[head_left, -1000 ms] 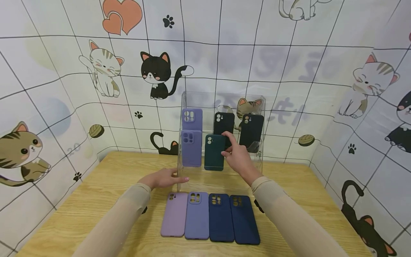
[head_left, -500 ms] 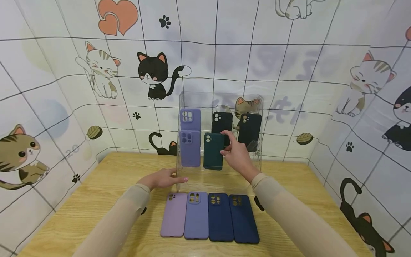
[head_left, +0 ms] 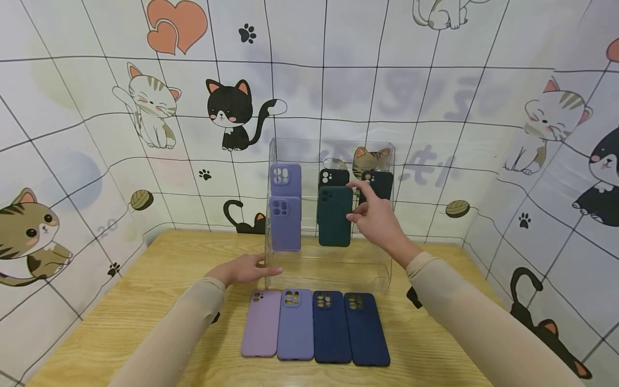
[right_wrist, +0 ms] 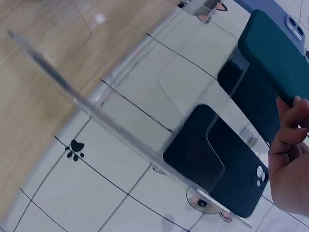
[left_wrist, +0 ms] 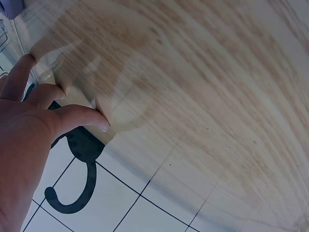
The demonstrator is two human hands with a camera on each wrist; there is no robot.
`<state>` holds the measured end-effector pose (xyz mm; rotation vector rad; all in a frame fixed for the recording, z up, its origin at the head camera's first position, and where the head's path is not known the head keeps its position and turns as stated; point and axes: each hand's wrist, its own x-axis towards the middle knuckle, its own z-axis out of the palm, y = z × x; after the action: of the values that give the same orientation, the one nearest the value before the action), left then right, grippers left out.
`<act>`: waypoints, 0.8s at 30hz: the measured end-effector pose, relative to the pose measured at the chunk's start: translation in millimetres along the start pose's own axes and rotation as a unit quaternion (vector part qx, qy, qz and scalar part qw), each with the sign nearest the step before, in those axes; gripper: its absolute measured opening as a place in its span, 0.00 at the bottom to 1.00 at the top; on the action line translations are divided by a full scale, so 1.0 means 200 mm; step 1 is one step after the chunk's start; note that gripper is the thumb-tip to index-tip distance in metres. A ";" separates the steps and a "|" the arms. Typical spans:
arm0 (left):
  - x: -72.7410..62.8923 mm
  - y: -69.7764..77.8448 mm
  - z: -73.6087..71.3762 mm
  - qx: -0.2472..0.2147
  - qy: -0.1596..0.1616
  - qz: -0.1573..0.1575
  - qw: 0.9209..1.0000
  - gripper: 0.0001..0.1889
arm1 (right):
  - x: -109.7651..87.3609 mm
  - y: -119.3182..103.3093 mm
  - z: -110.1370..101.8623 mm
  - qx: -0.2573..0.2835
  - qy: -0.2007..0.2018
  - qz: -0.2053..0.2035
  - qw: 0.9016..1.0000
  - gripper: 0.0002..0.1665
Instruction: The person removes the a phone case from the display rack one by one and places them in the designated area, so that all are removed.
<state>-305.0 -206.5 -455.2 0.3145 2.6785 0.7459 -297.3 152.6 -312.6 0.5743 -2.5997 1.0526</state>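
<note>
My right hand [head_left: 382, 221] pinches the right edge of a dark teal phone case [head_left: 335, 217] between thumb and fingers. The case is upright in front of the clear display stand [head_left: 309, 152], overlapping a black phone case [head_left: 333, 177] there. In the right wrist view the teal case [right_wrist: 277, 53] shows at the upper right, the fingertips at its edge. My left hand [head_left: 244, 269] holds the stand's lower left side, thumb in front and fingers outside. The left wrist view shows those fingers [left_wrist: 82, 117] spread low over the wooden table.
Two lavender cases [head_left: 286, 226] stand on the display's left, and another black case [head_left: 382, 181] on its right. On the table [head_left: 159, 301] in front lie a mauve case [head_left: 261, 325], a periwinkle case [head_left: 295, 325] and two navy cases [head_left: 332, 328]. Cat-print sheeting [head_left: 184, 204] surrounds the table.
My right hand has lifted the teal case from its lower place on the stand, bringing it up, rightward and towards me. My left hand stays on the stand.
</note>
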 end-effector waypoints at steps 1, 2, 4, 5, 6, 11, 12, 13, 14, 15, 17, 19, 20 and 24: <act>0.00 0.00 0.00 0.001 0.001 0.000 1.000 0.61 | -0.01 0.00 -0.03 0.007 -0.009 0.007 1.000 0.41; -0.01 0.00 0.00 0.001 0.001 0.000 1.000 0.61 | -0.02 0.00 -0.05 0.014 -0.020 0.015 1.000 0.41; -0.01 0.01 0.00 0.001 -0.001 0.002 1.000 0.60 | -0.04 0.00 -0.10 0.023 -0.041 0.033 0.998 0.42; -0.01 0.01 0.01 0.001 -0.002 0.002 1.000 0.60 | -0.06 0.00 -0.12 0.025 -0.053 0.041 0.997 0.42; -0.01 0.01 0.01 0.001 -0.002 0.002 1.000 0.60 | -0.07 0.01 -0.15 0.026 -0.063 0.050 0.996 0.42; 0.00 0.00 0.02 0.004 0.000 0.003 1.000 0.62 | -0.14 0.05 -0.28 0.026 -0.108 0.084 0.990 0.44; 0.01 0.00 0.01 0.005 0.001 0.002 1.000 0.62 | -0.16 0.05 -0.30 0.027 -0.113 0.090 0.989 0.44; 0.01 0.00 0.01 0.005 0.002 0.002 1.000 0.62 | -0.17 0.06 -0.32 0.028 -0.118 0.097 0.988 0.45; 0.01 0.00 0.01 0.005 0.002 0.002 1.000 0.62 | -0.19 0.07 -0.34 0.029 -0.123 0.103 0.987 0.45; 0.01 0.00 0.01 0.006 0.003 0.001 1.000 0.62 | -0.20 0.08 -0.36 0.033 -0.128 0.108 0.985 0.46; 0.01 0.00 0.00 0.007 0.002 0.000 1.000 0.62 | -0.23 0.11 -0.39 0.044 -0.139 0.120 0.982 0.47; 0.01 -0.01 0.00 0.008 0.001 0.001 1.000 0.62 | -0.27 0.14 -0.41 0.056 -0.151 0.134 0.978 0.48; 0.01 -0.01 0.00 0.007 0.001 0.000 1.000 0.62 | -0.29 0.15 -0.42 0.061 -0.159 0.139 0.976 0.48; 0.00 0.00 0.00 0.005 0.001 0.001 1.000 0.61 | -0.37 0.22 -0.45 0.071 -0.188 0.160 0.966 0.47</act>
<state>-305.9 -207.2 -455.4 0.3196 2.6845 0.7341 -242.7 263.7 -305.1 0.4279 -3.0424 1.3535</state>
